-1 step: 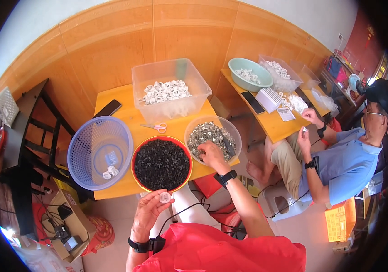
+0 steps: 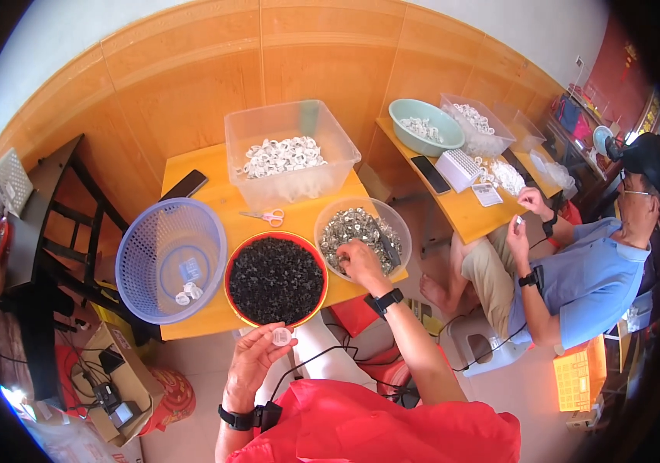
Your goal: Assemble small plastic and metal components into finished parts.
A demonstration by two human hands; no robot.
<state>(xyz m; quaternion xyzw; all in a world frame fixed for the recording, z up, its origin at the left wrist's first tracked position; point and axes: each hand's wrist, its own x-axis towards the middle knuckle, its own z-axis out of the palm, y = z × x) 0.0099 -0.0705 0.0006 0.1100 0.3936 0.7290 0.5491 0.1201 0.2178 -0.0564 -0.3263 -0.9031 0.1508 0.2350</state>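
My left hand [image 2: 251, 359] pinches a small round white plastic piece [image 2: 281, 336] between thumb and fingers, just in front of the table's near edge. Beyond it stands a red-rimmed round tray [image 2: 231, 302] heaped with small black parts [image 2: 276, 278]. My right hand [image 2: 362, 264] reaches into a clear round bowl [image 2: 402, 231] of small metal pieces [image 2: 353, 225]. Its fingers are curled down among the pieces, and their tips are hidden. At the left, a lavender plastic basket [image 2: 135, 270] holds a few white pieces [image 2: 188, 292] like the one in my left hand.
A clear bin [image 2: 293, 185] of white rings stands at the back. Scissors [image 2: 264, 217] and a phone [image 2: 184, 184] lie on the yellow table [image 2: 222, 220]. At right, a co-worker [image 2: 585, 278] sits by another table with a green basin [image 2: 426, 143]. A cardboard box [image 2: 125, 386] sits on the floor.
My two hands stay where they were. The co-worker's farther hand has shifted slightly downward.
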